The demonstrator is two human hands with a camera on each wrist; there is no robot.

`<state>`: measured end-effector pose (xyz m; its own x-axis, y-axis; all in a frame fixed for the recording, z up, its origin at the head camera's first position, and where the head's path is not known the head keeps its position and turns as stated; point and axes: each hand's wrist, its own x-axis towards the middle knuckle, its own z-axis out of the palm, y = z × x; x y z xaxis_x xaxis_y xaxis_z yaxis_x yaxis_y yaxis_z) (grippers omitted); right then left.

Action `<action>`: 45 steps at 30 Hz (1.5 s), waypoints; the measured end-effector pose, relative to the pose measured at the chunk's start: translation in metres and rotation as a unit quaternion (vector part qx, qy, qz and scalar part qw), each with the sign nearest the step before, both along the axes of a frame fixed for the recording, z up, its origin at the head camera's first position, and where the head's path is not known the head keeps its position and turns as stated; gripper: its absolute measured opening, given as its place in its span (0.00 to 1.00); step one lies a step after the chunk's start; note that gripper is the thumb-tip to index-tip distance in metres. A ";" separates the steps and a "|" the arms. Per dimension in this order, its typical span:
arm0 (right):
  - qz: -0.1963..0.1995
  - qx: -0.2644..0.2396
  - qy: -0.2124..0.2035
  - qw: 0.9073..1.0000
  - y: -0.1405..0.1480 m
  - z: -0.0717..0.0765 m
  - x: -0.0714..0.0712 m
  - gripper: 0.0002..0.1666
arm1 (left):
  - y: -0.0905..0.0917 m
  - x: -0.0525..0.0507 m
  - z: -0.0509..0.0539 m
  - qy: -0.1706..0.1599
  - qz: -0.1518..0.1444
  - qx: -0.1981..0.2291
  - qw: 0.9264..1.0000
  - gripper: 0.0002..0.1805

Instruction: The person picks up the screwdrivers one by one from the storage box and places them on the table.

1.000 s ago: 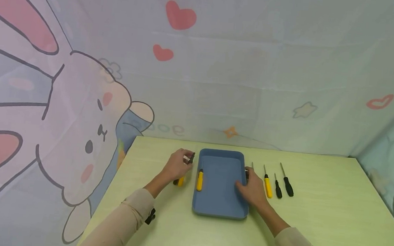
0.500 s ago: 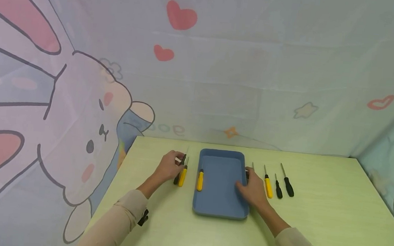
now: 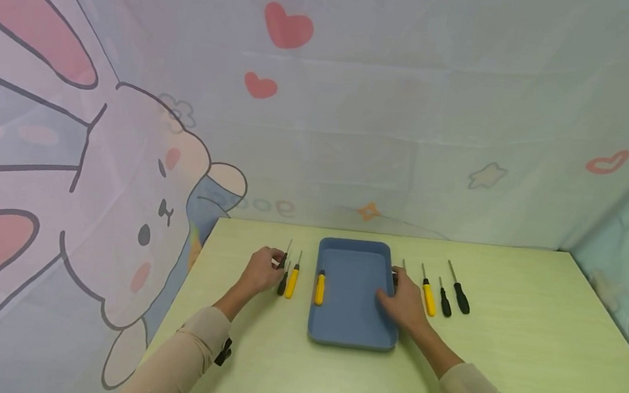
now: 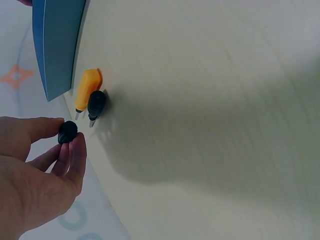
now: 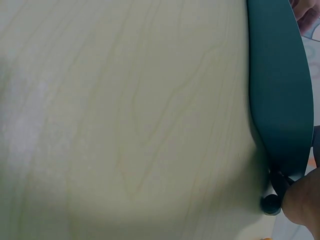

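Observation:
My left hand point(image 3: 261, 271) pinches a black-handled screwdriver point(image 3: 283, 260) between thumb and fingertips, its shaft pointing up and away. In the left wrist view the butt of that handle shows, held above the table. Just right of it lie a small black screwdriver point(image 3: 283, 283) and a yellow one point(image 3: 292, 282). A blue tray point(image 3: 351, 337) stands in the middle, with a yellow-handled screwdriver point(image 3: 320, 288) along its left side. My right hand point(image 3: 407, 302) grips the tray's right edge, thumb over the rim. Beside that hand, the right wrist view shows a black handle point(image 5: 271, 204), partly hidden.
To the right of the tray lie a yellow screwdriver point(image 3: 428, 298), a small black one point(image 3: 444, 304) and a larger black one point(image 3: 460, 300). The pale table point(image 3: 549, 342) ends at a printed cloth backdrop point(image 3: 387, 134).
My left hand has moved left and slightly nearer, away from the tray, still holding the black screwdriver. The small black and yellow screwdrivers beside it have come into fuller view. My right hand stays put.

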<state>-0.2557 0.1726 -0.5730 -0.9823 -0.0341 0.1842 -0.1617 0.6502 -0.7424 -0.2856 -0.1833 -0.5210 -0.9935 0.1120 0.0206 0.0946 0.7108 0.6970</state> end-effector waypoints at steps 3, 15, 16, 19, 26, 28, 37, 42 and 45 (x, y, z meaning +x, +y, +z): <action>-0.002 -0.002 0.001 1.000 0.000 -0.001 0.000 0.40 | -0.002 0.000 -0.003 -0.004 0.005 -0.009 1.000 0.25; -0.003 -0.001 0.002 1.000 0.000 -0.003 0.000 0.41 | -0.006 0.001 -0.019 -0.023 0.020 -0.064 0.997 0.24; -0.003 -0.002 0.000 1.000 0.000 -0.003 0.000 0.41 | -0.006 0.001 -0.020 -0.024 0.021 -0.068 0.997 0.24; -0.003 -0.002 0.001 1.000 0.000 -0.003 0.001 0.40 | -0.006 0.002 -0.021 -0.027 0.023 -0.076 0.996 0.24; -0.004 -0.003 0.005 1.000 0.000 -0.002 0.001 0.39 | -0.005 0.003 -0.022 -0.023 0.025 -0.081 0.996 0.24; -0.005 -0.001 0.006 1.000 0.000 -0.001 0.001 0.40 | -0.004 0.003 -0.023 -0.021 0.026 -0.090 0.995 0.24; 0.002 -0.005 0.006 1.000 0.000 -0.003 -0.002 0.40 | -0.003 0.004 -0.023 -0.013 0.028 -0.117 0.993 0.24; 0.003 -0.006 0.009 1.000 0.000 -0.004 -0.003 0.40 | -0.002 0.005 -0.021 -0.010 0.025 -0.126 0.992 0.23; 0.002 -0.006 0.012 1.000 0.001 -0.004 -0.002 0.40 | -0.002 0.006 -0.019 -0.012 0.024 -0.125 0.992 0.21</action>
<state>-0.2580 0.1731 -0.5773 -0.9774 -0.0353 0.2084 -0.1822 0.6407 -0.7459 -0.2793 -0.1856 -0.5399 -0.9976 0.0638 -0.0261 0.0423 0.8653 0.4995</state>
